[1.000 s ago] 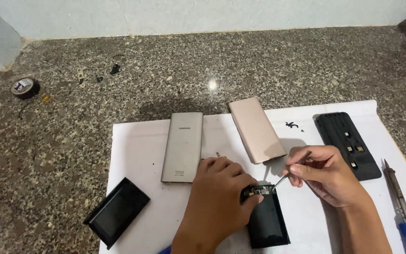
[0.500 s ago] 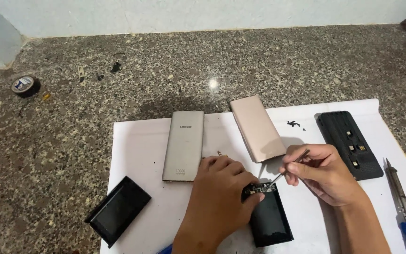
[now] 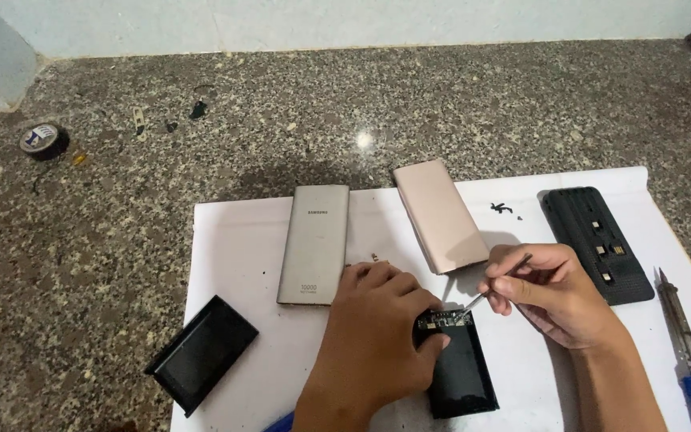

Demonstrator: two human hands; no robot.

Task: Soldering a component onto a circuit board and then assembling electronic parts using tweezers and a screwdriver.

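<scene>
My left hand (image 3: 377, 336) presses down on the top end of a black power bank (image 3: 457, 372) lying on a white sheet (image 3: 233, 248). The bank's end is open, showing a small circuit board. My right hand (image 3: 557, 292) pinches thin metal tweezers (image 3: 496, 284), whose tip touches that board. A grey slim power bank (image 3: 313, 244) lies just above my left hand. A pink one (image 3: 439, 214) lies beside it, angled.
A black case with small parts in it (image 3: 597, 242) sits at the right. A blue-handled tool (image 3: 689, 352) lies at the sheet's right edge. A black slab (image 3: 201, 352) overhangs the sheet's lower left. A tape roll (image 3: 44, 140) and scraps lie on the speckled stone floor.
Both hands stay on the black power bank; the tweezers shift only slightly at the board. The view has drifted a little.
</scene>
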